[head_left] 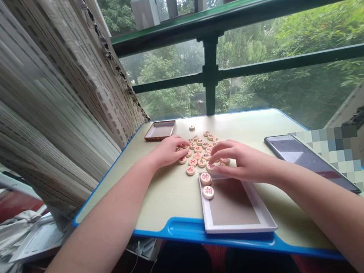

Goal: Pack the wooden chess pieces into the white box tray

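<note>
Round wooden xiangqi pieces with red and dark characters lie face up in a loose cluster at the middle of the table. On the cluster's left edge rests my left hand, its fingers apart and touching or just over the pieces there. My right hand reaches over the right side, fingers spread and slightly curled, hiding some pieces below. Close to its thumb is a white-rimmed open box. Two red-marked pieces sit along the box's left side, a 帅-type piece above a 相 piece.
A shallow brown box part stands at the far left of the blue-edged table. One piece lies apart near the back. To the right is a tablet. A curtain hangs at left, green railing behind.
</note>
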A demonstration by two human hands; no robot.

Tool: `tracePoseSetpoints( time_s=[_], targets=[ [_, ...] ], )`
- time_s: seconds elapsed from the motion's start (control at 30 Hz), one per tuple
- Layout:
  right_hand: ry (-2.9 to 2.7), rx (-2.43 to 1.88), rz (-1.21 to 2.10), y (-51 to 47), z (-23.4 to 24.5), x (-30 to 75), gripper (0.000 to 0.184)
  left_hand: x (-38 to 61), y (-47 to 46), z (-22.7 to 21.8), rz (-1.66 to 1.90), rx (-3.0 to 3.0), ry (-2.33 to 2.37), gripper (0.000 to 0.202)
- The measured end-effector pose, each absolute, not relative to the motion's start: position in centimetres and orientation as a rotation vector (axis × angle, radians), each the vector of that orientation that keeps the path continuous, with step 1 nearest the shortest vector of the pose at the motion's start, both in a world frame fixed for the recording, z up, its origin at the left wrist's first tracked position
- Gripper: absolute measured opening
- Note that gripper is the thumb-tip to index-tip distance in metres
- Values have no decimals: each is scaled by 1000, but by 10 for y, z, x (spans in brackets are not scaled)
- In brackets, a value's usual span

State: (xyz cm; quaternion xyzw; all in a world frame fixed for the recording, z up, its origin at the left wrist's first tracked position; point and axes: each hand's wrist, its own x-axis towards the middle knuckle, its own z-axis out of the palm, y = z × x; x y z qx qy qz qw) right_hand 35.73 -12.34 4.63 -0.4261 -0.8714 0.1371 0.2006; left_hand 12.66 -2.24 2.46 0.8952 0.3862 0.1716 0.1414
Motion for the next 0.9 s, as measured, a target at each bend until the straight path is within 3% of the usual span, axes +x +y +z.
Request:
tracePoseSetpoints(
  time_s=[0.17, 0.33, 0.53, 0.9],
  targets=[
    [-2423, -1259, 449, -122, 48, 355, 21, 126, -19, 23, 540, 2581, 1097, 26],
    [-2215, -1536, 293, -107, 37, 363, 24, 125, -14, 20, 540, 2573, 1121, 29],
    [-2289, -1427, 308, -104, 33, 364, 24, 125, -16, 21, 559, 2557, 1093, 25],
    [-2256, -1770, 305, -97, 34, 381, 24, 128, -21, 25, 620, 2532, 1168, 24]
  ],
)
